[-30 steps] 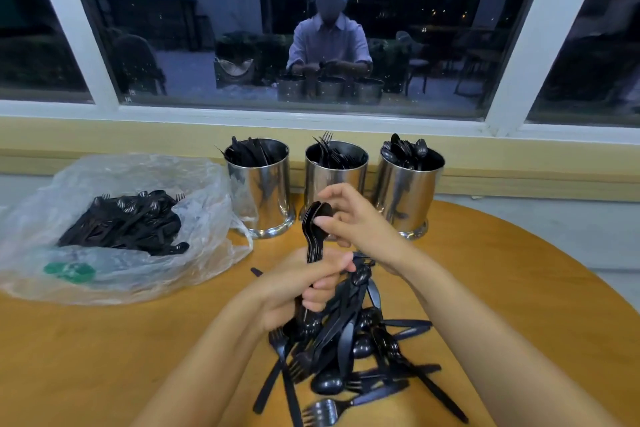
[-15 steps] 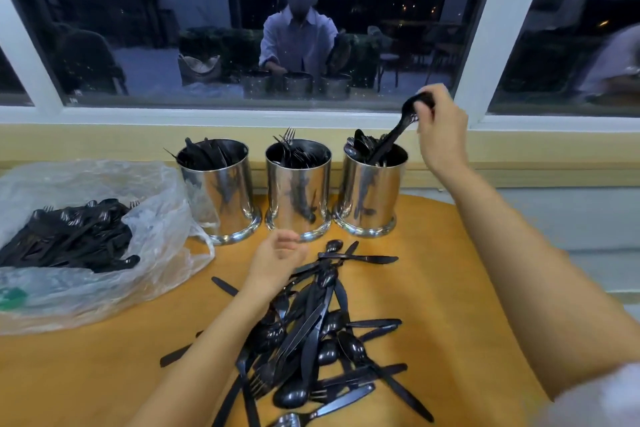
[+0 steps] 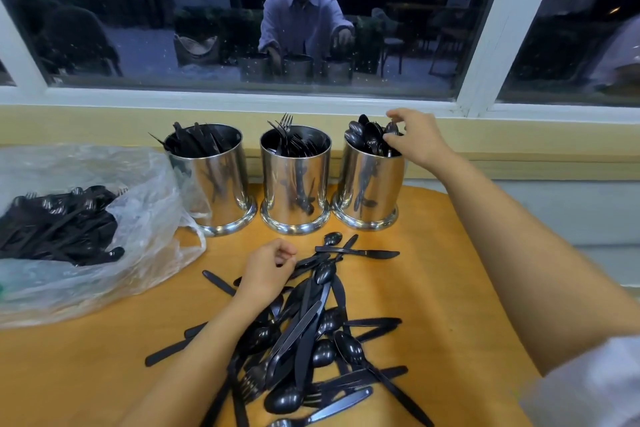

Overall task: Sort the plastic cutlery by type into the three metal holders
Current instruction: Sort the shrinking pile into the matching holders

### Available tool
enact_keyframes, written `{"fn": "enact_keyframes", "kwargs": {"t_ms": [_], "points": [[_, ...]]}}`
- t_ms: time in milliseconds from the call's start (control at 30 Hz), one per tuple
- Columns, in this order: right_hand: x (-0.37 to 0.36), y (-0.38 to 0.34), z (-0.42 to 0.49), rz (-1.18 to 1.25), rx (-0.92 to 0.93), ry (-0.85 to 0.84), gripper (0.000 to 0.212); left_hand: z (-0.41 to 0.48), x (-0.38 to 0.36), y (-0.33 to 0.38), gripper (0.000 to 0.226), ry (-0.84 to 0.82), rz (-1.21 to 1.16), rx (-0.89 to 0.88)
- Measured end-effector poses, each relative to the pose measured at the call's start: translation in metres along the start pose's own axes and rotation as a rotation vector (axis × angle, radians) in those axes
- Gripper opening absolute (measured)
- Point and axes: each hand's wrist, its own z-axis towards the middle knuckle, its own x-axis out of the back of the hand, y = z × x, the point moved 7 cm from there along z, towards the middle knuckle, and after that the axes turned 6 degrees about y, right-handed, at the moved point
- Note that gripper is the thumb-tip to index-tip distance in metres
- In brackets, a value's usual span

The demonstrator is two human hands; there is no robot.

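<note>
Three metal holders stand in a row at the table's back. The left holder [image 3: 214, 184] has knives, the middle holder [image 3: 294, 184] forks, the right holder [image 3: 370, 184] spoons. My right hand [image 3: 419, 139] is over the right holder's rim, thumb and forefinger pinching the bowl of a black spoon [image 3: 391, 129] that stands inside it. A loose pile of black plastic cutlery [image 3: 311, 329] lies on the table in front of me. My left hand [image 3: 266, 270] rests on the pile's far left edge, fingers loosely curled, holding nothing I can see.
A clear plastic bag [image 3: 145, 218] with more black cutlery lies at the left, touching the left holder. The round wooden table [image 3: 450, 288] ends at the right near my forearm. A window sill and dark glass with my reflection run behind the holders.
My right hand took spoons out of my left hand, carried them up and right, and lowered them into the right holder. My left hand dropped onto the pile, now without the spoons.
</note>
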Motion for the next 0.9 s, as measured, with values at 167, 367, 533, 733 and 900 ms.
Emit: {"fn": "enact_keyframes", "kwargs": {"t_ms": [167,367,533,733,900], "points": [[-0.009,-0.021,-0.072,0.257,0.085,0.002,0.019,-0.001,0.010,-0.004,0.012,0.022,0.002,0.005],[-0.091,0.008,-0.147,0.115,-0.010,-0.268,0.021,0.001,0.010,-0.001,0.014,0.014,0.027,-0.010],[-0.118,0.018,-0.166,-0.016,0.006,-0.288,0.034,0.011,-0.012,0.009,0.014,-0.058,0.072,-0.039],[-0.098,0.005,-0.164,0.071,0.160,-0.104,0.020,0.015,-0.021,0.007,0.016,-0.120,0.125,-0.037],[-0.059,0.001,-0.156,0.468,-0.007,0.188,0.009,0.018,0.005,0.026,0.018,0.017,-0.008,-0.034]]}}
